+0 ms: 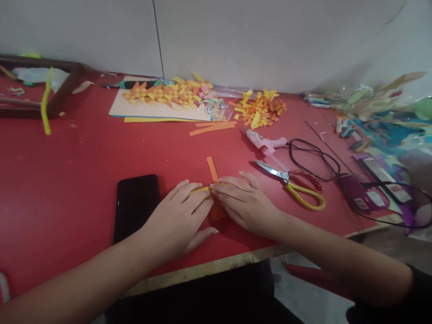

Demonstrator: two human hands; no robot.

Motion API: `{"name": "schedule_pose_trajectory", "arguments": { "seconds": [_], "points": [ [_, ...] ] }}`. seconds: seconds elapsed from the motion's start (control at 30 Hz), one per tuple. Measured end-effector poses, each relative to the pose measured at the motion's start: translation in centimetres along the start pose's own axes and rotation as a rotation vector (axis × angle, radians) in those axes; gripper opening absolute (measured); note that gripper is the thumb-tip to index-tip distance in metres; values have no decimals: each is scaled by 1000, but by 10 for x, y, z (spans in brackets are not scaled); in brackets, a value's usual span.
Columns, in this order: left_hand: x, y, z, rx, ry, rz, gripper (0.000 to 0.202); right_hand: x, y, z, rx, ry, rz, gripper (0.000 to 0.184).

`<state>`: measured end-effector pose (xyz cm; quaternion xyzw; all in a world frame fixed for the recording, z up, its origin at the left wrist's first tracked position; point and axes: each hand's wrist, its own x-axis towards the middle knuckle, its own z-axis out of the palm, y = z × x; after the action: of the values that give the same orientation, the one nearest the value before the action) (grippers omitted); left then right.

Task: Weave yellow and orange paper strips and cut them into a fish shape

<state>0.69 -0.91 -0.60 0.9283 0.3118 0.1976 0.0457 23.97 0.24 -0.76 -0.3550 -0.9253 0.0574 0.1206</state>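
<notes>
Both my hands rest on the red table point(77, 180) near its front edge. My left hand point(180, 216) lies flat, fingers together, pressing on a yellow paper strip point(199, 190). My right hand point(245, 202) presses its fingertips on the same spot, where an orange paper strip point(212, 169) crosses the yellow one and sticks out away from me. More orange paper point(218, 212) shows between the two hands. The fingertips of both hands meet at the crossing.
A black phone point(137, 204) lies left of my left hand. Scissors point(292, 184) with yellow-red handles and a pink glue gun point(265, 141) with black cord lie to the right. At the back are a woven orange-yellow paper piece point(165, 94), cut strips point(258, 110), and a wooden frame point(64, 87).
</notes>
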Motion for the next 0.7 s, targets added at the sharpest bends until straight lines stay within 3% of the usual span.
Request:
{"name": "schedule_pose_trajectory", "arguments": {
  "seconds": [0.1,0.17,0.23,0.3,0.37,0.47,0.6,0.7],
  "points": [
    [0,0,0,-7,-28,-9,49,-2,12,-24,270,-66,105,40],
    [0,0,-1,-4,-66,-16,54,-3,33,-45,365,107,301,43],
    [0,-1,1,11,-104,-21,65,-6,64,-62,238,336,532,37],
    [0,-1,3,30,-130,-26,76,-9,99,-73,40,287,626,35],
    [-1,-2,7,54,-135,-28,85,-11,131,-76,-10,214,619,32],
    [-4,-2,12,94,-100,-9,93,-12,164,-70,-47,106,582,41],
    [-3,-2,12,113,-84,-6,93,-7,176,-58,-66,-3,511,45],
    [-3,-1,10,121,-76,-8,96,0,175,-57,-88,-12,489,39]
  ]
}}
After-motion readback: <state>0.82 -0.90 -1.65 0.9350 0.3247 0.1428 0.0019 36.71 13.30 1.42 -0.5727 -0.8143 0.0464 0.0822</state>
